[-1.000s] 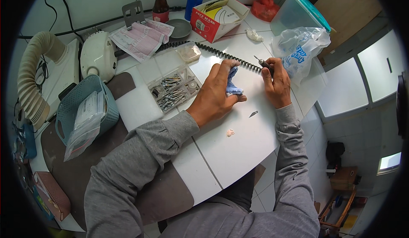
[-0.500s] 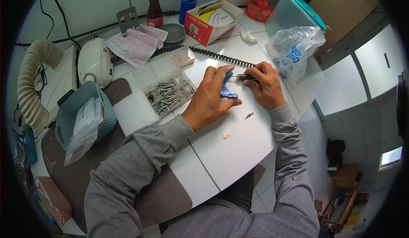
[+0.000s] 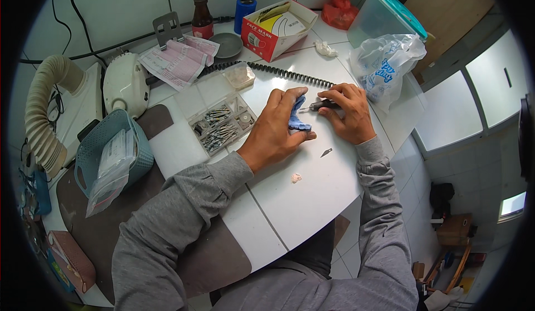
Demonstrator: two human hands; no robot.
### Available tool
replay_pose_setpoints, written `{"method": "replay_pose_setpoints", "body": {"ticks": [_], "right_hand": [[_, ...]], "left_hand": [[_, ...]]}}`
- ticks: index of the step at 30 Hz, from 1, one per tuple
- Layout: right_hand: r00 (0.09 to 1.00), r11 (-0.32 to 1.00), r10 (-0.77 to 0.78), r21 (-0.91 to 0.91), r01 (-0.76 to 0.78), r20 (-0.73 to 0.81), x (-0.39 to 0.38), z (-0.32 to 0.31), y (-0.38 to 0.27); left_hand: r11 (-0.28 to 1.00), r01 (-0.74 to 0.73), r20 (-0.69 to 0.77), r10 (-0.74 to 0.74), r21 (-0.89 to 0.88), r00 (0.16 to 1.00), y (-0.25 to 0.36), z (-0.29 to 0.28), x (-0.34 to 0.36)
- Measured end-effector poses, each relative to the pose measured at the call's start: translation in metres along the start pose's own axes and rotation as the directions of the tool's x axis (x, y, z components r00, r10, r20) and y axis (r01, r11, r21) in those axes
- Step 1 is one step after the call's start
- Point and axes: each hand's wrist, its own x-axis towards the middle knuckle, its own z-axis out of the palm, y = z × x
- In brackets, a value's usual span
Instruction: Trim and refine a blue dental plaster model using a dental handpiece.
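My left hand (image 3: 274,126) is closed around a blue, horseshoe-shaped dental cast (image 3: 300,124), its thumb below and its fingers along the far side. Within my right hand (image 3: 353,115) is the black handpiece (image 3: 323,105) of a rotary tool, gripped like a pen. Its thin metal bur points left into the inner curve of the cast; whether it touches cannot be made out. Under my hands, a small pointed blade (image 3: 326,152) and a pinkish crumpled lump (image 3: 296,178) lie on the white table (image 3: 312,211). A black coiled cord (image 3: 290,75) stretches behind both hands.
Left of my hands sits a compartment box (image 3: 222,123) of burs. Further left are a teal basket (image 3: 116,149), a cream machine (image 3: 126,80) and a ribbed hose (image 3: 42,110). A mask box (image 3: 278,30), a plastic bag (image 3: 387,69) and a lidded tub (image 3: 384,18) stand behind.
The handpiece's tip has shifted slightly down and left along the inside of the cast, and my right hand has tilted a little with it. My left hand stays nearly still.
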Motion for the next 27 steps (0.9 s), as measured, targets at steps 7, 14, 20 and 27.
{"method": "replay_pose_setpoints", "body": {"ticks": [7,14,20,27], "right_hand": [[0.998,0.994,0.008,0.105,-0.015,0.068,-0.003,-0.004,0.005],[0.984,0.973,0.062,0.21,-0.098,0.169,-0.008,-0.007,0.013],[0.986,0.947,0.122,0.284,-0.151,0.115,-0.018,-0.006,0.01],[0.84,0.415,0.303,0.855,0.31,-0.451,-0.036,-0.121,-0.055]], "left_hand": [[1.0,-0.017,-0.009,0.017,0.011,1.0,-0.002,0.002,0.0],[1.0,-0.024,0.002,0.024,0.016,1.0,-0.001,0.001,0.002],[1.0,0.014,0.004,-0.015,0.016,1.0,-0.003,-0.003,-0.004],[1.0,-0.007,0.035,0.008,-0.026,0.999,0.0,0.006,-0.003]]}}
